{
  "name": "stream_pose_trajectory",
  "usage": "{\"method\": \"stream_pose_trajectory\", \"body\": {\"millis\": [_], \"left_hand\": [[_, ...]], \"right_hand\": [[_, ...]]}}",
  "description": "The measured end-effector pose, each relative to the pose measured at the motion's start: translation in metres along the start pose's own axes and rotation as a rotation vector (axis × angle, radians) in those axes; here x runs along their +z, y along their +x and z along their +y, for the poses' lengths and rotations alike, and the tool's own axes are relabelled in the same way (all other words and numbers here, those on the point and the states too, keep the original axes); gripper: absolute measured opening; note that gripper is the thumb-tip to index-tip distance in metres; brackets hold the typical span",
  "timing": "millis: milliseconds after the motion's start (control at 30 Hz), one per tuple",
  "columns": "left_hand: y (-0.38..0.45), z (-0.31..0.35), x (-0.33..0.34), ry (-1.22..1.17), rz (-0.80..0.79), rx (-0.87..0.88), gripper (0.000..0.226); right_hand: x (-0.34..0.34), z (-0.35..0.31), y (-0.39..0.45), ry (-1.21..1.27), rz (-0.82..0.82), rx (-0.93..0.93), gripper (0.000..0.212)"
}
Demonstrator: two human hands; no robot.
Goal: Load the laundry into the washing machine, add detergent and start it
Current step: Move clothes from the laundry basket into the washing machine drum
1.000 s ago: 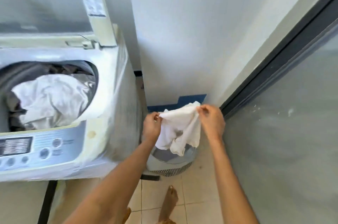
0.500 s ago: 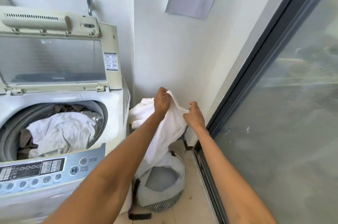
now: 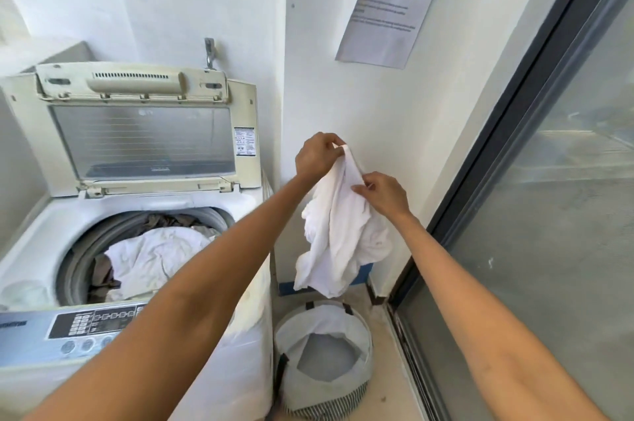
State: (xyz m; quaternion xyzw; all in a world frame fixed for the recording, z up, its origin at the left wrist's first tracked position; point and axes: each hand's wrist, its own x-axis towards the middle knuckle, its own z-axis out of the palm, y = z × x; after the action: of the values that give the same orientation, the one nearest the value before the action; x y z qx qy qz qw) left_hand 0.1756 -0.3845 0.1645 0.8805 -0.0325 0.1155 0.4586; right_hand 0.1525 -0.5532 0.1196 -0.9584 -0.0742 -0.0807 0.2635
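- Washing machine (image 3: 240, 214) at left, lid (image 3: 137, 142) raised; drum holds white laundry (image 3: 154, 259) over darker pieces.
- Left hand (image 3: 317, 156): grip curled, pinching the top edge of a white garment (image 3: 339, 231).
- Garment hangs in the air, right of the machine, above the laundry basket (image 3: 291, 334) on the floor.
- Right hand (image 3: 384, 194): grip pinching the garment just below the left.
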Motion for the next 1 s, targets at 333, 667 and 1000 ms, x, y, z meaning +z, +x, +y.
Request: {"method": "stream_pose_trajectory", "body": {"millis": [333,667,1000], "left_hand": [[-0.005,-0.024,-0.033,-0.222,0.001,-0.075,0.035],[-0.055,-0.065,-0.105,-0.555,-0.017,-0.076,0.050],[-0.084,-0.129,-0.295,-0.326,0.324,-0.142,0.052]], "right_hand": [[-0.070,-0.088,0.031,0.461,0.144,0.033,0.004],[-0.121,-0.225,0.041,0.677,0.245,-0.132,0.022],[-0.066,-0.403,0.051,0.819,0.268,-0.256,0.023]]}}
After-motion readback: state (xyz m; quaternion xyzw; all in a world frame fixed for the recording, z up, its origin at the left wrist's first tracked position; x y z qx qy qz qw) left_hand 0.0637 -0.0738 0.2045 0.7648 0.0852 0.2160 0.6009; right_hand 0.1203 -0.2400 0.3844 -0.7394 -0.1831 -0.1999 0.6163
